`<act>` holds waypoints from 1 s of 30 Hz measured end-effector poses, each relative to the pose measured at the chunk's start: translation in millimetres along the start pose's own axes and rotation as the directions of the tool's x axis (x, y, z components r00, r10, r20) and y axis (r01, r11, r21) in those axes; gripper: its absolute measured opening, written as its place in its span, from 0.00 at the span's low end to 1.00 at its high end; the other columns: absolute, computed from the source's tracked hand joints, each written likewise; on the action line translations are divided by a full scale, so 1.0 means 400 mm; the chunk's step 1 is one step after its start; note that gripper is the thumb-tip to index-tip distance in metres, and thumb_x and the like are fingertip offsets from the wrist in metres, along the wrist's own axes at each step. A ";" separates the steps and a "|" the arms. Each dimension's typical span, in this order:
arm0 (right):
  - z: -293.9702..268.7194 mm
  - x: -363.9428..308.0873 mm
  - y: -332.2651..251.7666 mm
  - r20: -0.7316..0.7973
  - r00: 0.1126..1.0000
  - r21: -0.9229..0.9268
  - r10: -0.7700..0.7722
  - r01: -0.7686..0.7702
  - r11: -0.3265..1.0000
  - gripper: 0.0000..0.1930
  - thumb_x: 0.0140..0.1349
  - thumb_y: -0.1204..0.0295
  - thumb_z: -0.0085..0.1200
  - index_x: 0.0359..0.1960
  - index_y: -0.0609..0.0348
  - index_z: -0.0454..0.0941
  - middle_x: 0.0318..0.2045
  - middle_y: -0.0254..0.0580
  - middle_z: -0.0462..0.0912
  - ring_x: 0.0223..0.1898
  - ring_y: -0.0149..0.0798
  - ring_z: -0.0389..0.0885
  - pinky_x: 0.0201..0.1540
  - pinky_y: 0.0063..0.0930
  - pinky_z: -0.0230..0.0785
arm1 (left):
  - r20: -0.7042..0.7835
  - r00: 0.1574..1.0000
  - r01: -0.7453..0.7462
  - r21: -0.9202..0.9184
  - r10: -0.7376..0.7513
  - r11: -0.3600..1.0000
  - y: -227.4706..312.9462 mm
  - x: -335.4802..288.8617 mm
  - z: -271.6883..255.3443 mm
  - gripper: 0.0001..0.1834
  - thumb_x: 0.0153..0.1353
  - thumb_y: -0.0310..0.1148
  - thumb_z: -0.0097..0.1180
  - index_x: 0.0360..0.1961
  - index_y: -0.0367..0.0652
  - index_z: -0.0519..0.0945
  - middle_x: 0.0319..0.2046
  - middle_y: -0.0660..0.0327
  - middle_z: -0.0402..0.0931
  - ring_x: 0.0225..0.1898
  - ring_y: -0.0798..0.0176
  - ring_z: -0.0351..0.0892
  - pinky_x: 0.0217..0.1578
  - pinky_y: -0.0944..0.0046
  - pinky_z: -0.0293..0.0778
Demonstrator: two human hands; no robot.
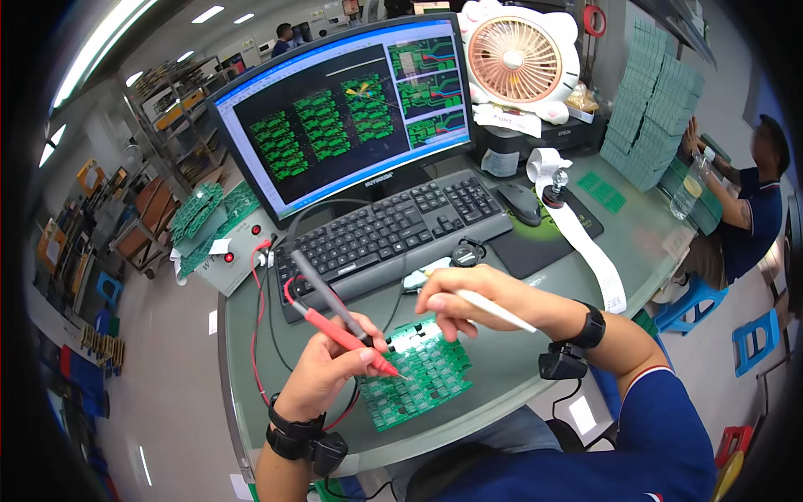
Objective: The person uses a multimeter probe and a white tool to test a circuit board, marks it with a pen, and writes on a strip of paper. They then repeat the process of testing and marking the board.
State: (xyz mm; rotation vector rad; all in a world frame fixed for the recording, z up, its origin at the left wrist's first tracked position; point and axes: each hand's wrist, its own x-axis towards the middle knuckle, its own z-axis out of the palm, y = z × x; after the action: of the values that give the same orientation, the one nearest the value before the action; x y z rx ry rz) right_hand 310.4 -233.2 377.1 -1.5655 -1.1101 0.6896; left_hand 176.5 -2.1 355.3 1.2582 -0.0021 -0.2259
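Observation:
My left hand (pixel 324 372) is closed round a red test probe (pixel 345 336), its metal tip pointing down at a green circuit board panel (pixel 431 372). A dark grey pen-shaped tool (pixel 314 280) crosses it in the same grip. The panel lies on the desk in front of me, partly under both hands. Above its far right edge, my right hand (pixel 485 294) is closed round a slim white pen-shaped tool (pixel 499 311), whose other end is hidden by the fingers. Whether the probe tip touches the board, I cannot tell.
Behind the panel stand a keyboard (pixel 401 219) and a monitor (pixel 326 125) showing green board layouts. A mouse (pixel 520 203), paper strip (pixel 585 251), fan (pixel 514 58) and board stacks (pixel 648 109) are to the right. A box with red leads (pixel 238 259) stands left; a co-worker (pixel 753 201) sits right.

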 end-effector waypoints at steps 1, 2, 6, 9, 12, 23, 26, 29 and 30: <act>-0.010 -0.002 0.007 -0.029 1.000 0.005 -0.001 0.001 1.000 0.15 0.71 0.62 0.40 0.41 0.61 0.73 0.21 0.34 0.77 0.18 0.23 0.72 0.23 0.18 0.66 | 0.001 0.997 -0.074 -0.137 0.075 0.988 -0.002 0.000 -0.009 0.15 0.57 0.25 0.58 0.43 0.42 0.69 0.42 0.58 0.72 0.39 0.67 0.77 0.42 0.65 0.78; -0.015 -0.004 0.020 -0.057 0.998 0.061 -0.018 0.021 0.998 0.14 0.71 0.64 0.42 0.40 0.63 0.73 0.21 0.34 0.77 0.19 0.23 0.71 0.23 0.18 0.65 | -0.002 0.991 -0.129 -0.219 0.132 0.967 -0.007 0.005 -0.010 0.14 0.56 0.23 0.59 0.40 0.45 0.67 0.43 0.58 0.69 0.40 0.66 0.78 0.41 0.64 0.79; -0.017 0.006 0.020 -0.095 0.995 0.136 -0.029 0.041 0.990 0.11 0.70 0.66 0.46 0.38 0.63 0.73 0.21 0.34 0.77 0.19 0.22 0.70 0.24 0.17 0.64 | 0.036 0.966 -0.238 -0.244 0.254 0.940 -0.018 0.011 -0.019 0.15 0.54 0.25 0.61 0.36 0.45 0.65 0.40 0.58 0.68 0.35 0.66 0.79 0.41 0.61 0.81; -0.033 0.018 0.032 -0.173 0.984 0.129 -0.051 0.074 0.989 0.09 0.69 0.68 0.47 0.36 0.62 0.73 0.21 0.33 0.77 0.19 0.21 0.70 0.22 0.15 0.63 | 0.024 0.986 -0.166 -0.026 0.167 0.986 -0.006 0.038 -0.016 0.15 0.55 0.23 0.61 0.36 0.44 0.66 0.39 0.59 0.68 0.35 0.67 0.79 0.38 0.64 0.80; -0.065 0.020 0.041 -0.285 0.958 0.062 -0.021 0.040 0.997 0.09 0.68 0.68 0.49 0.34 0.60 0.73 0.21 0.32 0.77 0.19 0.20 0.70 0.22 0.14 0.63 | 0.044 0.996 -0.078 0.113 0.073 0.991 -0.003 0.059 -0.008 0.14 0.55 0.23 0.61 0.35 0.42 0.67 0.37 0.59 0.69 0.32 0.68 0.79 0.34 0.68 0.77; -0.151 -0.044 0.008 -0.424 0.904 -0.121 -0.060 0.009 0.993 0.08 0.67 0.68 0.50 0.34 0.59 0.74 0.20 0.32 0.78 0.20 0.21 0.73 0.23 0.16 0.65 | 0.064 0.998 -0.013 0.156 0.003 0.988 -0.036 0.082 -0.002 0.12 0.58 0.24 0.59 0.36 0.41 0.67 0.34 0.63 0.71 0.32 0.70 0.78 0.33 0.68 0.79; -0.166 -0.033 0.005 -0.452 0.889 -0.145 -0.072 0.007 0.989 0.08 0.67 0.68 0.50 0.35 0.60 0.73 0.22 0.33 0.79 0.22 0.23 0.75 0.24 0.17 0.67 | -0.031 0.999 0.021 0.148 -0.017 0.989 -0.035 0.068 0.005 0.13 0.54 0.20 0.60 0.33 0.40 0.66 0.36 0.59 0.69 0.31 0.68 0.79 0.32 0.67 0.82; -0.248 -0.037 -0.015 -0.623 0.750 -0.186 -0.220 0.131 0.974 0.09 0.67 0.67 0.49 0.40 0.61 0.71 0.31 0.38 0.81 0.27 0.23 0.76 0.32 0.19 0.69 | -0.075 0.997 0.018 0.140 -0.008 0.990 -0.033 0.060 0.014 0.14 0.53 0.19 0.61 0.33 0.40 0.66 0.36 0.59 0.69 0.30 0.67 0.79 0.32 0.65 0.83; -0.299 -0.038 -0.008 -0.676 0.676 -0.237 -0.292 0.176 0.955 0.10 0.67 0.68 0.50 0.41 0.62 0.70 0.32 0.39 0.81 0.30 0.24 0.76 0.33 0.19 0.69 | -0.057 0.998 0.030 0.146 -0.022 0.989 -0.031 0.060 0.012 0.14 0.54 0.19 0.60 0.34 0.39 0.66 0.37 0.59 0.69 0.33 0.67 0.79 0.34 0.65 0.83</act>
State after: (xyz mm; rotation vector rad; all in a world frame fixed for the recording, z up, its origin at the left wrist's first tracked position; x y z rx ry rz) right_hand 406.5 -296.8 412.5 -1.5654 -0.7503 -0.2033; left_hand 197.3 -14.1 342.3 1.4112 0.0457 -0.2165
